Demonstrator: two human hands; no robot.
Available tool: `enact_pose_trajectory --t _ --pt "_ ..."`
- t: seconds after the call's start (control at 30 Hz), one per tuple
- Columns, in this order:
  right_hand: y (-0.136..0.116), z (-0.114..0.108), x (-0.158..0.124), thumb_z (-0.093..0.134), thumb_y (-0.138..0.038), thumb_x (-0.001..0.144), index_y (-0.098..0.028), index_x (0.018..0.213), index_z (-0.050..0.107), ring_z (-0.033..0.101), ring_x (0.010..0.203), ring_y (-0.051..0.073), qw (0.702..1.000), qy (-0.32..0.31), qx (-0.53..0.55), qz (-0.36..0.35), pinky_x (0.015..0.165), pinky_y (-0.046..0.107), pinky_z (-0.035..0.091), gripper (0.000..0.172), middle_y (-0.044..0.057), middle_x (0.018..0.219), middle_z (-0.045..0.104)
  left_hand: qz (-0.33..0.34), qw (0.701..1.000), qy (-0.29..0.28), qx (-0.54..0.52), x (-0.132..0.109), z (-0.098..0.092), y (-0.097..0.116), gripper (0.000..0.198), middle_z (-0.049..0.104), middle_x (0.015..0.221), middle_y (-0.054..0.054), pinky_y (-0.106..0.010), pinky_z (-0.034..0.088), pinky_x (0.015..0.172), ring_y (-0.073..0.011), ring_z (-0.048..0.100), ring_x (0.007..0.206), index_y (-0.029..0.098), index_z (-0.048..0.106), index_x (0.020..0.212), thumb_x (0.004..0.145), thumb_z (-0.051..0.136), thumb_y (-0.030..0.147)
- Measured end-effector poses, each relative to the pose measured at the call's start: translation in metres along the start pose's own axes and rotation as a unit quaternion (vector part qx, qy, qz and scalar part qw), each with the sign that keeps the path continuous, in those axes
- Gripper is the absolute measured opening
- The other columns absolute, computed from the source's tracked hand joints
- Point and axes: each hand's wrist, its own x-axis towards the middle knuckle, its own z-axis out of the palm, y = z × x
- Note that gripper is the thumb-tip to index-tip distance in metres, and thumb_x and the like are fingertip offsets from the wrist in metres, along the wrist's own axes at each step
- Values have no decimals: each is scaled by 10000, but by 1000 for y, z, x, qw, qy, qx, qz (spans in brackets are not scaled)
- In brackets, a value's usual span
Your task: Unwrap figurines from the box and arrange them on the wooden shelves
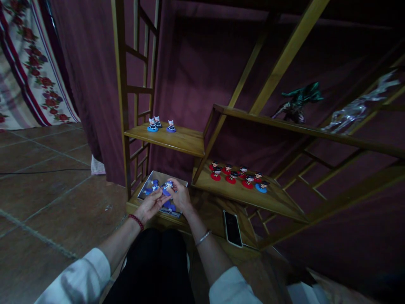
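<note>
Watching this through the head cam from my end, clock face centred on the little purple-and-white figurine point(168, 185). Both hands are on it. The right hand point(181, 196) comes in from about 4 o'clock with its fingers curled and nearly closed, pinching the figurine at its right side, thumb low and index finger up near the head. The left hand point(152, 204) reaches in from roughly 8 o'clock, fingers fairly straight and close together, gripping around the purple base. How hard either one squeezes, I can't tell.

The figurine is more or less upright for me: head toward 12, maybe a touch past, base toward 6 or 7, so the long axis runs base to head between those. Its front seems to face my camera, but it's too small to swear to it.

So it sits right between the two sets of fingertips, above the open box point(146, 184), where another purple figure point(155, 185) lies just off at 9 o'clock. Up at 12 there's a wooden shelf point(186, 139) with three cat-eared figures point(171, 125). Red-based figures point(232, 176) stand at 3 o'clock, and a phone point(232, 228) lies at 4.
</note>
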Motion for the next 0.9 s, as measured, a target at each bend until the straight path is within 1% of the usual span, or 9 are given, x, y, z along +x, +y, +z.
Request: enact_pose_trajectory --t 0.27,0.4,0.53,0.7,0.9 --pt "-3 -8 3 559 -187 704 -246 1001 602 620 719 140 1000 -21 -18 -11 736 268 492 306 -22 818 673 -6 1000 -14 -13 -2 -2 0 129 676 934 -126 -410 429 972 -203 627 950 63 634 832 801 513 32" --pt "-6 -13 3 567 -179 700 -251 991 603 618 708 137 999 -30 -24 -18 720 261 492 302 -29 799 674 -4 999 -33 -14 -4 -3 0 116 676 958 -121 -410 419 984 -201 624 959 65 636 830 785 538 27" --pt "-6 -14 4 565 -181 702 -256 988 602 618 700 136 999 -39 -17 -26 706 259 495 298 -32 816 673 1 999 -50 -7 -7 -1 1 153 682 941 -106 -388 407 999 -196 616 981 71 642 892 779 549 28" --pt "-5 -14 5 556 -179 705 -252 974 606 617 685 132 999 -41 -14 -32 701 255 495 282 -37 791 663 5 999 -44 1 -9 3 0 146 679 947 -98 -390 397 1004 -186 617 972 78 641 881 781 547 29" --pt "-14 -18 2 538 -176 722 -242 986 600 619 720 141 997 -36 -36 -62 720 263 486 279 -20 832 660 8 1000 -26 7 -10 9 1 130 685 893 -86 -389 395 1004 -174 629 932 78 646 808 785 533 17"
